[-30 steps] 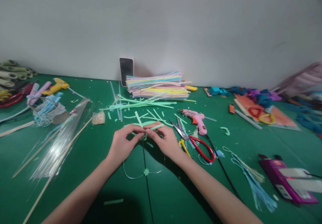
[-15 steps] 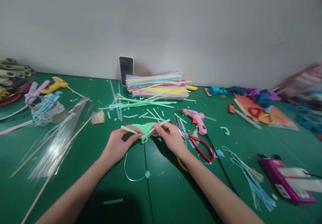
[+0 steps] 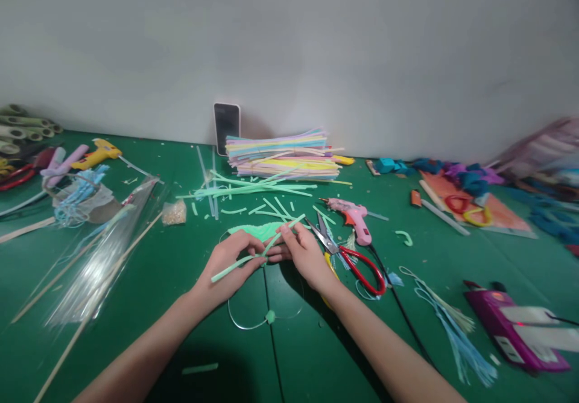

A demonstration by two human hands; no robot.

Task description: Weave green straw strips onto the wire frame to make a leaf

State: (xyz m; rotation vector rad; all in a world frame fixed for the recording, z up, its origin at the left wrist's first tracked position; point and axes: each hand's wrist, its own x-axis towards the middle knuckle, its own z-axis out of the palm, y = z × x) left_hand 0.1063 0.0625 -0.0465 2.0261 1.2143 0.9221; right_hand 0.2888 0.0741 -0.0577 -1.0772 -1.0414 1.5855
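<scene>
A light green pipe cleaner (image 3: 230, 268) runs between my two hands, bent near its middle. My left hand (image 3: 237, 261) pinches it close to the bend, with one end sticking out to the left. My right hand (image 3: 304, 252) pinches the other length between thumb and fingers. Behind the fingers lies a green fuzzy woven piece (image 3: 256, 232), partly hidden by my hands. Below them a thin clear wire loop (image 3: 244, 327) rests on the table, carrying a small green knot (image 3: 270, 317).
Red-handled scissors (image 3: 362, 264) lie open right of my right hand, beside a pink glue gun (image 3: 355, 213). Bundled pastel pipe cleaners (image 3: 280, 155) and a phone (image 3: 227, 126) stand at the wall. A purple power strip (image 3: 511, 330) sits at right, clear plastic sleeves (image 3: 102, 261) at left.
My left hand has moved slightly down and right, nearer my right hand. The pipe cleaner's left end now tilts downward, and more of the green woven piece shows behind.
</scene>
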